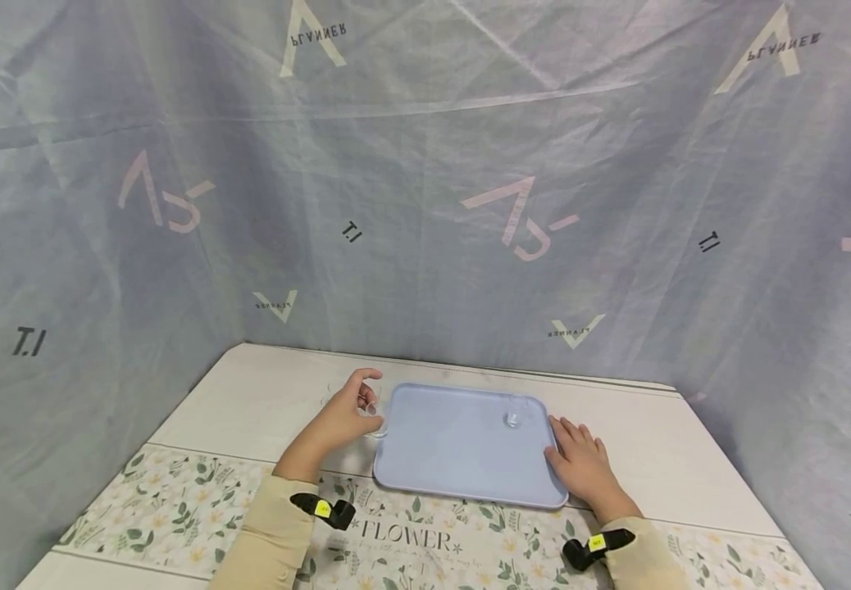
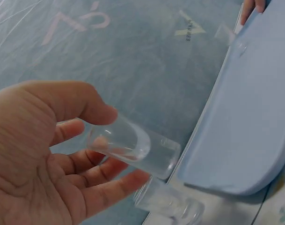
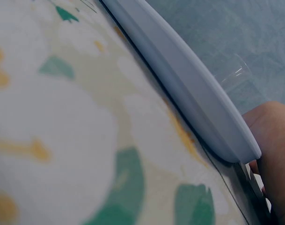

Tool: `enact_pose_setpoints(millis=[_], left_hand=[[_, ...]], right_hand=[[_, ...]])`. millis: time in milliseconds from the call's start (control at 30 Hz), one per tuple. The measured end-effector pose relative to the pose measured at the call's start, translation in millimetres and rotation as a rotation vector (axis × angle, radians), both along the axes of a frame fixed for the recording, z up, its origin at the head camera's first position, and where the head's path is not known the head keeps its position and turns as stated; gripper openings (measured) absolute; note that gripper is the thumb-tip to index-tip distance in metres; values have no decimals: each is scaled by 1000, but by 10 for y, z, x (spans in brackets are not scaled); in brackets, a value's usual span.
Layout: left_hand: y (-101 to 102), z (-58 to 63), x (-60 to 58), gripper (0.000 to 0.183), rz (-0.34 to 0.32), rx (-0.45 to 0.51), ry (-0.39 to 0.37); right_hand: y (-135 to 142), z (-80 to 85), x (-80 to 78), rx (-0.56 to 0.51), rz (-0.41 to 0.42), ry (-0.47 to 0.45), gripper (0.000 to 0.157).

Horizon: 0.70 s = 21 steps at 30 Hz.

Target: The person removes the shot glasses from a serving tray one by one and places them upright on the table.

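Observation:
Between the thumb and fingers of my left hand is a small clear glass with a thick base, tilted on its side in the left wrist view. Just below it stands another clear glass, partly behind the fingers. In the head view the left hand is beside the left edge of a light blue tray. A clear glass stands on the tray near its back right corner. My right hand rests at the tray's right rim with fingers extended; in the right wrist view it is mostly hidden.
A white table cover with a floral band lies under everything. Faint outlines of clear glassware show behind the left hand. Grey-blue printed curtains enclose the back and sides of the table.

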<state>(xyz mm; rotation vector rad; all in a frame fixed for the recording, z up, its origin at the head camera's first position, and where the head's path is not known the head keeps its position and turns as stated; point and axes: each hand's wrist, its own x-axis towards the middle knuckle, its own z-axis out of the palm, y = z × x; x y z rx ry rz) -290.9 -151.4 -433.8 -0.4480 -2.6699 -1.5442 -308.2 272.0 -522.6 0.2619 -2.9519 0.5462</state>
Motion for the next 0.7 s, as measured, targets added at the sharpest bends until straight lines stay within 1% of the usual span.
enact_pose_setpoints(millis=[133, 233, 367, 533, 700], left_hand=[[-70, 10, -1, 72, -8, -37, -29], [-111, 5, -1, 70, -14, -59, -54], [-148, -3, 2, 65, -20, -72, -82], [-170, -13, 22, 65, -14, -80, -131], [-187, -50, 28, 62, -6, -100, -158]], right_hand=[[2, 4, -2, -2, 2, 1, 60], [-2, 6, -2, -14, 5, 5, 60], [3, 6, -5, -14, 3, 1, 60], [15, 2, -11, -4, -2, -20, 61], [8, 1, 1, -2, 0, -11, 61]])
